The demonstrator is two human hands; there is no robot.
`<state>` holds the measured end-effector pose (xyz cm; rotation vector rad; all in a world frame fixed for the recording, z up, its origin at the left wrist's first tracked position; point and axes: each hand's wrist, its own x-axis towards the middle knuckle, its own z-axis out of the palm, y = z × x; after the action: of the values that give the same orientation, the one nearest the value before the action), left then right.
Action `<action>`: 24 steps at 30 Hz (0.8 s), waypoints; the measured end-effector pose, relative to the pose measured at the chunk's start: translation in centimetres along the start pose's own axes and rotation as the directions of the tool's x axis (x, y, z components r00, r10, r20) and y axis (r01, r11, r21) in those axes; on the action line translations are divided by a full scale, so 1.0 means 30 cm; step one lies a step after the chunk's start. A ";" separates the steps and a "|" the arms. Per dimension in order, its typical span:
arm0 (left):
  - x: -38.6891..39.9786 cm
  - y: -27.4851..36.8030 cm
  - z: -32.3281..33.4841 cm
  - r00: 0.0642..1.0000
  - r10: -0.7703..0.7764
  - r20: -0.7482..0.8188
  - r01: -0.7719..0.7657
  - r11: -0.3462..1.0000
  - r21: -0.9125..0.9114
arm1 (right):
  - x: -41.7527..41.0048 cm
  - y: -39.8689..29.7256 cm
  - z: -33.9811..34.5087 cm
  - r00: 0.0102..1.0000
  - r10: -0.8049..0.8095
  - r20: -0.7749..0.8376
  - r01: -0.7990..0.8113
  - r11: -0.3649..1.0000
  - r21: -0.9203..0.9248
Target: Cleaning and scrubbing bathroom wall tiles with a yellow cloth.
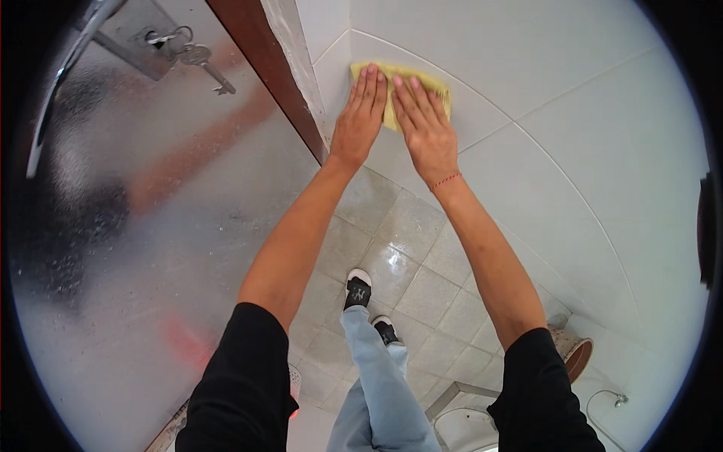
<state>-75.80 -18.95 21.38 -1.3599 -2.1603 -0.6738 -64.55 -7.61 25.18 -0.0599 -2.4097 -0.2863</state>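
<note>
A yellow cleaning cloth [390,117] lies spread against the white wall tiles [480,107], close to the corner beside the door frame. My left hand [361,116] presses flat on its left part, fingers together and pointing up. On the right part rests my right hand [426,121], palm down with the fingers slightly spread. A thin red-and-white cord bracelet [445,181] circles the right wrist. Both arms are stretched out, and the palms hide much of the cloth. Its right edge looks ridged or folded.
At the left stands a frosted glass door [186,237] with a metal handle [62,68] and keys [209,65] hanging from its lock. Grey floor tiles [409,220] shine below. A toilet [466,426], a brown cylindrical container [576,353] and a hose tap [620,400] are at lower right.
</note>
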 end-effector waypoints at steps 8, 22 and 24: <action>-0.211 -0.011 0.132 0.949 -0.040 0.314 0.056 0.997 -0.044 | -0.192 -0.043 0.135 0.950 -0.071 0.304 0.061 0.997 0.040; -0.057 0.038 -0.117 0.978 0.014 -0.208 -0.032 0.996 -0.080 | 0.005 -0.085 -0.124 0.963 0.033 -0.269 0.002 0.991 0.132; -0.002 0.025 -0.093 0.923 0.015 -0.384 -0.030 0.999 -0.034 | 0.043 -0.078 -0.095 0.925 0.010 -0.380 0.036 0.993 0.112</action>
<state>-74.67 -20.49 23.56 -1.1551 -1.8232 -0.8960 -63.96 -10.56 27.67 0.0612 -2.0344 -0.1448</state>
